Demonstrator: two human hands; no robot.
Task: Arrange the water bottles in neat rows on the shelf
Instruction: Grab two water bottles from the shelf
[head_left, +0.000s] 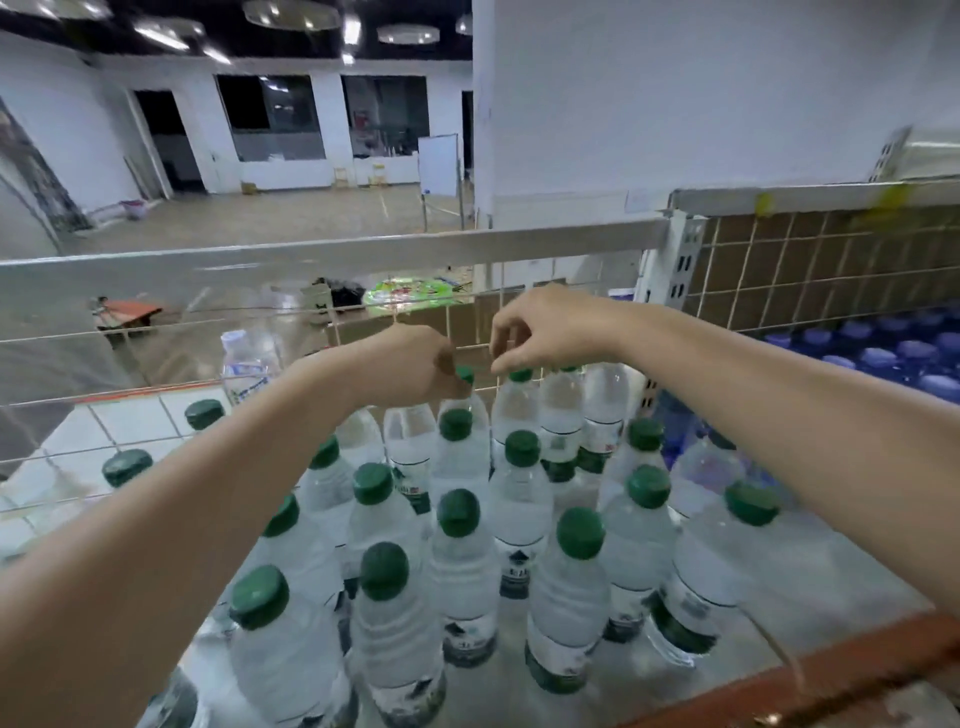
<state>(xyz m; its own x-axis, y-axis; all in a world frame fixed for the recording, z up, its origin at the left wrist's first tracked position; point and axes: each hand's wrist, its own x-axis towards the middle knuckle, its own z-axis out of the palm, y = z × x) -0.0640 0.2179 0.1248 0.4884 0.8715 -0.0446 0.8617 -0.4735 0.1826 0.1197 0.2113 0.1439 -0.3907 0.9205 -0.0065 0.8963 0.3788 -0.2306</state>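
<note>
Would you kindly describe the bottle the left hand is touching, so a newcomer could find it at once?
Start at the wire mesh back of the shelf and look at the rearmost row of green-capped bottles. The left hand pinches the cap of one bottle there, just left of the bottle under the right hand. It is the only one whose cap is half hidden by fingers.

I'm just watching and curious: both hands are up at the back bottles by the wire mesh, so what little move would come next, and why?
Probably the left hand nudges the back-row bottle it grips by the green cap into line with its neighbours. The right hand hovers with curled fingers over the next bottle's cap, seemingly ready to straighten that one. The nearer bottles stand in loose, uneven rows.
</note>
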